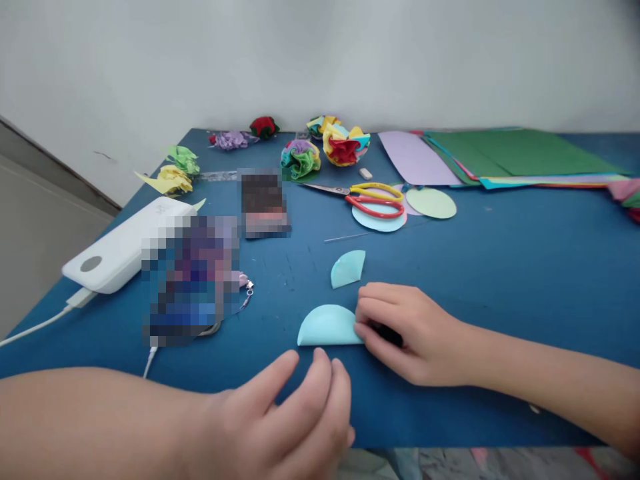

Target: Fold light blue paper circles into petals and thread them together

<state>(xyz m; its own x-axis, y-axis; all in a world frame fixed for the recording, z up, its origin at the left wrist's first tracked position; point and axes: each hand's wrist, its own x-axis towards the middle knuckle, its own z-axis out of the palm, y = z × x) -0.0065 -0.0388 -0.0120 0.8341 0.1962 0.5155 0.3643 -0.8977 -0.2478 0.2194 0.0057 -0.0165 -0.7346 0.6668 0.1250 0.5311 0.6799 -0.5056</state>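
A light-blue paper circle folded into a half circle (pixel 327 327) lies on the blue table with its straight edge toward me. My right hand (pixel 405 330) pinches its right end between thumb and fingers. Just in front of the fold, my left hand (pixel 300 413) hovers with fingers apart, holding nothing. A smaller light-blue paper folded into a quarter wedge (pixel 349 269) sits beyond the half circle. Farther back, scissors with yellow and red handles (pixel 375 200) rest partly over a light-blue paper circle (pixel 380 220), beside a pale green circle (pixel 433 203).
A white power bank (pixel 133 240) with a cable and a blurred phone-like object (pixel 195 280) occupy the left. Several crumpled paper flowers (pixel 300 159) line the back. Stacked coloured sheets (pixel 525 157) lie back right. A thin needle-like piece (pixel 347 237) is near the scissors.
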